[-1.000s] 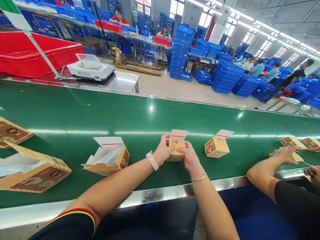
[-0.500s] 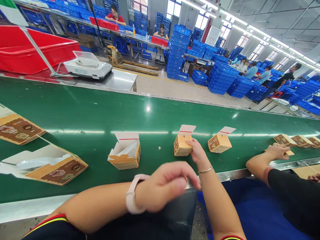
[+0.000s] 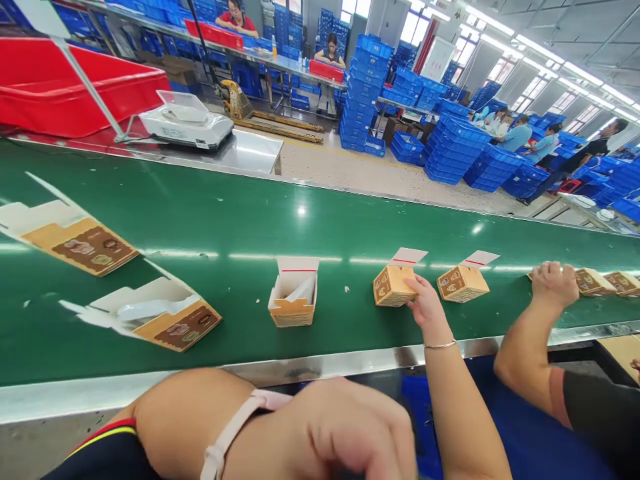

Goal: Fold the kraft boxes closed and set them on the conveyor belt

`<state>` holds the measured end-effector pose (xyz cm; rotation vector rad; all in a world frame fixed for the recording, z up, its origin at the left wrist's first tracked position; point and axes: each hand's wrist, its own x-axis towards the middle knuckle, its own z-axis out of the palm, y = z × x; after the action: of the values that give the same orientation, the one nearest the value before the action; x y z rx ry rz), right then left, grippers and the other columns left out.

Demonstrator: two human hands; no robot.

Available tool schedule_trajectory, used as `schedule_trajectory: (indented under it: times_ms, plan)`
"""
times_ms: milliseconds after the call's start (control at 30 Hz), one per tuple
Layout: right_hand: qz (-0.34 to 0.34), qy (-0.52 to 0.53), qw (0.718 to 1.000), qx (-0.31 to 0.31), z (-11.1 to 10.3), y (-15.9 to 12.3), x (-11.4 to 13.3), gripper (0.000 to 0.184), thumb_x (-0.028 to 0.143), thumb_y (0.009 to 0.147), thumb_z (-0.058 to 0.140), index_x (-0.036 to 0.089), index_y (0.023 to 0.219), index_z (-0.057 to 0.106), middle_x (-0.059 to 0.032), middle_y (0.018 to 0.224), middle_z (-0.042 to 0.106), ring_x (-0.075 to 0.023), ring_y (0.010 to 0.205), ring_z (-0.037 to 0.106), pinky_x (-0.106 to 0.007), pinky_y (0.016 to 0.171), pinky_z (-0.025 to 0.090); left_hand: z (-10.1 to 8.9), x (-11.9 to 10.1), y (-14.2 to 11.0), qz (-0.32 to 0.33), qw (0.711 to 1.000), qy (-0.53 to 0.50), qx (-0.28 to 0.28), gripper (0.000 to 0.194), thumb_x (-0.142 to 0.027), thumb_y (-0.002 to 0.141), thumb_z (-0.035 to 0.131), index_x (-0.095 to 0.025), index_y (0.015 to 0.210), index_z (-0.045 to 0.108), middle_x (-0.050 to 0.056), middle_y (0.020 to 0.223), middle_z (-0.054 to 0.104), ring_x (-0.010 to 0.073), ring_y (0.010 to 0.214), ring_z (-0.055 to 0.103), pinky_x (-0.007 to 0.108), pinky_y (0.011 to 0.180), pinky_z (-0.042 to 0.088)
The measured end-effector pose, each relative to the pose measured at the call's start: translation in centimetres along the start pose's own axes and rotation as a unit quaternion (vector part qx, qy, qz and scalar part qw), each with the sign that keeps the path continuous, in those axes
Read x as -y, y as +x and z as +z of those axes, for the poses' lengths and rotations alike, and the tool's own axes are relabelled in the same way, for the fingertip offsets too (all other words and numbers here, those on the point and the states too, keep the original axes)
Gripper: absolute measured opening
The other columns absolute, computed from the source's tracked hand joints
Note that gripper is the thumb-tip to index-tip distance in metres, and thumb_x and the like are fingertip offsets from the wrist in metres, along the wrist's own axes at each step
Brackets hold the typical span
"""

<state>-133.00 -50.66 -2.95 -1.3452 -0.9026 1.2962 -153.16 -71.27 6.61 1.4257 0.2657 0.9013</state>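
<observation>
My right hand (image 3: 424, 303) rests on the green belt (image 3: 210, 220) and grips the near right corner of a small tan carton (image 3: 391, 285) whose white flap stands up. A second such carton (image 3: 463, 283) sits just to its right. My left hand (image 3: 345, 430) hangs below the belt's steel edge, close to the camera and blurred, its fingers curled down with nothing seen in them. An open carton (image 3: 293, 301) with white lining stands on the belt left of my right hand.
Two larger open cartons (image 3: 165, 313) (image 3: 75, 237) lie at the belt's left. A co-worker's hand (image 3: 553, 283) presses a carton at the right, with more cartons (image 3: 593, 281) beyond. Across the belt stand a white scale (image 3: 185, 123), a red bin (image 3: 55, 90) and stacks of blue crates (image 3: 450, 153).
My left hand left the small carton and dropped below the belt's edge. The cartons have travelled rightwards on the belt, and my right hand went along with its carton.
</observation>
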Motion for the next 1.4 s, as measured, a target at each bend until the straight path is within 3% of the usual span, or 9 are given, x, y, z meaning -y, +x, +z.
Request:
schedule_trajectory:
  times_ms: [200, 433, 533, 667, 733, 833, 1100, 1267, 1400]
  plan:
    - [-0.170, -0.018, 0.974, -0.151, -2.5, 0.3, 0.2, 0.054, 0.036, 0.048, 0.074, 0.020, 0.096, 0.052, -0.0037, 0.101, 0.057, -0.0186, 0.093, 0.058, -0.028, 0.069, 0.045, -3.0, 3.7, -1.9, -0.130, 0.963, 0.167, -0.165, 0.062, -0.074, 0.084, 0.039, -0.017, 0.061, 0.049, -0.003, 0.052, 0.037, 0.0098, 0.051, 0.033, 0.024, 0.051, 0.030]
    - [-0.446, -0.006, 0.883, -0.148, -0.8, -4.1, 0.7, 0.044, 0.031, 0.069, 0.069, 0.022, 0.103, 0.043, -0.0093, 0.116, 0.053, -0.0214, 0.111, 0.056, -0.042, 0.091, 0.050, -5.9, 6.6, -3.3, -0.208, 0.940, 0.125, -0.241, 0.064, -0.080, 0.075, 0.043, -0.021, 0.055, 0.031, -0.007, 0.050, 0.026, 0.0084, 0.049, 0.020, 0.025, 0.046, 0.020]
    - [-0.475, -0.068, 0.876, -0.045, 0.9, -5.8, -0.9, 0.033, 0.034, 0.075, 0.066, 0.022, 0.100, 0.050, -0.0090, 0.110, 0.056, -0.0219, 0.106, 0.059, -0.043, 0.089, 0.051, -6.7, 6.5, -4.5, -0.087, 0.914, 0.210, -0.335, 0.065, -0.078, 0.081, 0.038, -0.022, 0.052, 0.027, -0.005, 0.050, 0.024, 0.0097, 0.049, 0.021, 0.027, 0.047, 0.022]
    - [-0.484, -0.182, 0.839, 0.171, 3.0, -6.0, -3.3, 0.030, 0.037, 0.078, 0.063, 0.023, 0.105, 0.059, -0.0109, 0.109, 0.064, -0.0259, 0.107, 0.059, -0.050, 0.093, 0.049, -8.7, 7.6, -5.4, 0.065, 0.776, 0.358, -0.515, 0.052, -0.062, 0.093, 0.034, -0.021, 0.065, 0.049, 0.002, 0.062, 0.050, 0.0156, 0.059, 0.048, 0.030, 0.057, 0.042]
    - [-0.489, -0.215, 0.813, 0.234, 4.2, -5.7, -3.8, 0.044, 0.039, 0.074, 0.068, 0.025, 0.115, 0.059, -0.0115, 0.122, 0.062, -0.0288, 0.117, 0.055, -0.054, 0.101, 0.043, -9.8, 8.5, -5.2, 0.050, 0.765, 0.414, -0.491, 0.038, -0.050, 0.096, 0.037, -0.020, 0.099, 0.061, 0.010, 0.096, 0.066, 0.0206, 0.090, 0.061, 0.034, 0.079, 0.051]
    - [-0.479, -0.238, 0.795, 0.287, 5.6, -5.4, -3.7, 0.059, 0.043, 0.069, 0.073, 0.028, 0.124, 0.058, -0.0089, 0.134, 0.057, -0.0315, 0.128, 0.046, -0.055, 0.109, 0.033, -10.9, 9.8, -4.5, 0.007, 0.782, 0.500, -0.373, 0.047, -0.039, 0.094, 0.043, -0.019, 0.136, 0.046, 0.014, 0.139, 0.051, 0.0260, 0.131, 0.045, 0.044, 0.108, 0.040]
    - [-0.384, -0.408, 0.726, 0.399, 6.4, -4.9, -0.5, 0.030, 0.046, 0.070, 0.075, 0.033, 0.097, 0.074, -0.0038, 0.112, 0.070, -0.0328, 0.114, 0.051, -0.057, 0.103, 0.027, -11.7, 11.1, -1.6, -0.034, 0.711, 0.642, -0.285, 0.049, -0.031, 0.093, 0.042, -0.021, 0.142, 0.045, 0.013, 0.139, 0.052, 0.0321, 0.134, 0.038, 0.050, 0.102, 0.037]
    - [-0.391, -0.270, 0.789, 0.389, 5.5, -5.7, -1.0, 0.022, 0.046, 0.079, 0.060, 0.032, 0.086, 0.074, -0.0032, 0.107, 0.071, -0.0246, 0.108, 0.060, -0.047, 0.102, 0.038, -11.2, 12.0, -1.2, 0.031, 0.670, 0.674, -0.308, 0.038, -0.031, 0.094, 0.039, -0.028, 0.123, 0.063, 0.009, 0.128, 0.063, 0.0333, 0.119, 0.049, 0.051, 0.094, 0.036]
    - [-0.398, -0.188, 0.862, 0.252, 5.5, -7.0, -3.7, 0.032, 0.046, 0.080, 0.055, 0.025, 0.057, 0.064, -0.0068, 0.104, 0.069, -0.0235, 0.102, 0.062, -0.042, 0.094, 0.047, -12.2, 13.3, -1.7, 0.092, 0.675, 0.653, -0.331, 0.035, -0.033, 0.093, 0.039, -0.028, 0.090, 0.073, 0.007, 0.106, 0.071, 0.0348, 0.112, 0.050, 0.052, 0.091, 0.037]
